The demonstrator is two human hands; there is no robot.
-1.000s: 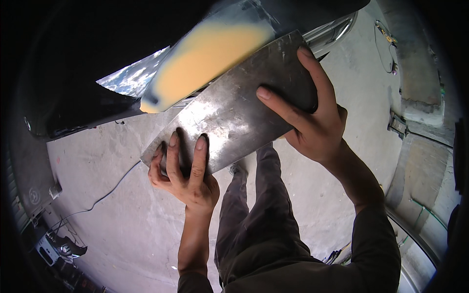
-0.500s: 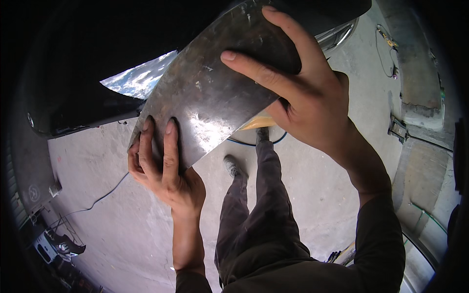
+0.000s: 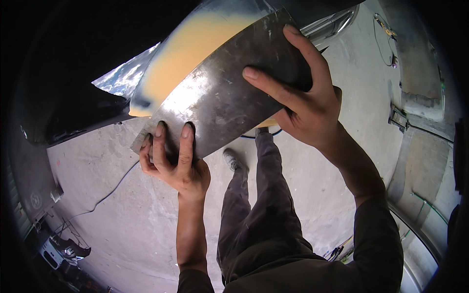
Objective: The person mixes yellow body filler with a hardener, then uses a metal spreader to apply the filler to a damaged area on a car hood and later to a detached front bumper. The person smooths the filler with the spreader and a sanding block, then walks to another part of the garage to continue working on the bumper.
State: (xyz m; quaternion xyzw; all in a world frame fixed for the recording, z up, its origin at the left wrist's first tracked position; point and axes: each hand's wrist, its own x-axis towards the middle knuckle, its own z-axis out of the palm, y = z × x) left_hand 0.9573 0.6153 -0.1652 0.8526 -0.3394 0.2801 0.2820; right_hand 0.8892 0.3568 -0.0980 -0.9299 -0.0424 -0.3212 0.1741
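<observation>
A thin, dark grey metal sheet [image 3: 227, 97] slants across the upper middle, slightly bowed, with a bright glare on its left half. My left hand [image 3: 178, 168] grips its lower-left end, fingertips on the top face and the thumb out of sight. At the other end my right hand [image 3: 312, 100] holds it, two fingers stretched over the face and the rest mostly underneath. Just beyond the sheet's far edge shows a smooth yellow patch [image 3: 195, 41] on a black car body [image 3: 63, 105]. I cannot tell whether sheet and patch touch.
Shiny chrome-like trim [image 3: 337, 29] lies beyond my right hand. A dark cable [image 3: 105, 198] runs over the concrete floor [image 3: 122, 234] at left, towards assorted equipment [image 3: 58, 251]. A yellow tool with a cord [image 3: 386, 29] rests at far right, above a metal fixture [image 3: 398, 117].
Both hands have shifted the metal sheet nearer to me and a little to the right. The yellow patch on the car body, hidden behind it before, now shows.
</observation>
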